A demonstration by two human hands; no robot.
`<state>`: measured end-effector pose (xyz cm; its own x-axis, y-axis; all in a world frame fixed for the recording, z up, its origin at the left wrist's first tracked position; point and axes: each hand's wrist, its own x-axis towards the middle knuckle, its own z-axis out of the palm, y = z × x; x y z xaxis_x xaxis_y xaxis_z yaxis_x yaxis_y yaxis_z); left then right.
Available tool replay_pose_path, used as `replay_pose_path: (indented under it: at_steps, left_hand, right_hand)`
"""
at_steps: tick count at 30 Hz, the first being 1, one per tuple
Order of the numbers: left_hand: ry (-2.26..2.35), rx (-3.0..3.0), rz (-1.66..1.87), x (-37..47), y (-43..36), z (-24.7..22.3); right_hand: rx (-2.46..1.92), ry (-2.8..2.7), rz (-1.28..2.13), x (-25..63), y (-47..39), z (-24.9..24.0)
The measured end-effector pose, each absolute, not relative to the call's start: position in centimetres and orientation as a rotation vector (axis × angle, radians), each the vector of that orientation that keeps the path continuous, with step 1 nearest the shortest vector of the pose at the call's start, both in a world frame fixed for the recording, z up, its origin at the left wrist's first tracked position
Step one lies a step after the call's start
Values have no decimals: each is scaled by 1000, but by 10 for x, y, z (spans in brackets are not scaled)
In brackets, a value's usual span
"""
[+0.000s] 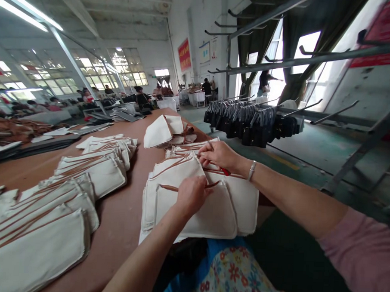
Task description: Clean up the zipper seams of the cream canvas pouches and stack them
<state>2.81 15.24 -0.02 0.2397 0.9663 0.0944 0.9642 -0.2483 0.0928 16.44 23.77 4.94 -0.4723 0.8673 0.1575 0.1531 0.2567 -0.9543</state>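
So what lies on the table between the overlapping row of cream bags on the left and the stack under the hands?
In the head view, only bare brown table separates the row of cream bags from the stack under both hands.

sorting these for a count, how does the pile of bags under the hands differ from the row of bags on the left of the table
The pile under the hands is one short stack at the table edge; the left row overlaps like shingles along the table. The left hand and right hand touch the pile; nothing touches the row. The pile is handled by its brown strap; the row's straps lie flat. Both are cream canvas with brown straps.
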Motion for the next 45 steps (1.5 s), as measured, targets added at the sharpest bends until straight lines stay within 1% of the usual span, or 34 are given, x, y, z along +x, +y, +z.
replay_pose_path:
  at_steps: [3, 5, 7, 10, 12, 14, 18, 20, 23, 27, 29, 32, 34, 38, 41, 43, 45]
  left_hand:
    - [1717, 2498, 95, 42, 111, 11]
    - [1554, 2512, 90, 39, 75, 23]
    - [1439, 2455, 237, 24, 37, 37]
    - [1536, 2181, 557, -11, -10, 52]
    - [1556, 1976, 680, -30, -35, 54]
    - [1524, 1830, 735, -39, -55, 52]
    - [1385, 1709, 748, -37, -88, 52]
    - [1388, 1695, 717, -36, -98, 56]
    - [1447, 1677, 698, -35, -106, 59]
    - [1452, 1605, 812, -18, -104, 51]
    - [1504, 1629, 891, -4, -100, 47]
    - [1619, 1656, 1026, 12, -91, 44]
    - [1606, 1629, 1044, 13, -81, 44]
    - [1376, 1560, 845, -4, -60, 43]
    - [1250, 1440, 695, -19, -46, 37]
    - [1153, 1353, 669, -24, -39, 33]
    - [1085, 1312, 693, -24, -35, 31]
  right_hand:
    - [-844, -2052, 1477, 141, 240, 43]
    - [-861, -2079, 1502, 127, 238, 33]
    - [-890, -2022, 1467, 120, 235, 26]
    - [-858, -1988, 1462, 118, 222, 22]
    - [-815, -1989, 1478, 121, 201, 23]
    - [-663, -1979, 1594, 126, 166, 24]
    - [-107, -1880, 2034, 144, 77, 26]
    - [67, -1851, 2049, 152, 43, 25]
    - [92, -1878, 1830, 157, 18, 18]
    - [-13, -1914, 1612, 160, 11, 5]
    - [-14, -1859, 1623, 163, 8, 0]
    - [-83, -1749, 1799, 168, 5, -1]
    - [-176, -1736, 1834, 171, 8, 1]
    - [-270, -1894, 1780, 178, 24, 7]
    - [-346, -2069, 1673, 186, 36, 9]
    - [-382, -2120, 1652, 190, 42, 9]
    - [-395, -2129, 1706, 193, 46, 10]
